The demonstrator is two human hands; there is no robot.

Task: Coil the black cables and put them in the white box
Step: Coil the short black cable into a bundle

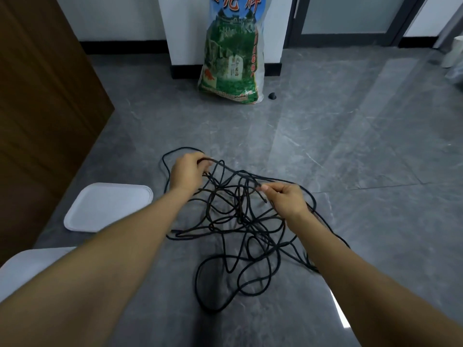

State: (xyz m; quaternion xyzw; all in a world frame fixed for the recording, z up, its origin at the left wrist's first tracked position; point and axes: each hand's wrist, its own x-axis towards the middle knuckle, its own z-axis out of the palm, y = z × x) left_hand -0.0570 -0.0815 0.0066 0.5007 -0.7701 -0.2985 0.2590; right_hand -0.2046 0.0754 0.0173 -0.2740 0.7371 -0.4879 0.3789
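Loosely tangled black cables [240,229], strands pinched by both hands [235,181]

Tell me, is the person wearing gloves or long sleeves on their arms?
No. The left hand and right hand are bare, with no gloves. Both forearms are uncovered too: no sleeve shows anywhere along them in the picture. I see no watch, bracelet or ring, though the far sides of the wrists are hidden.
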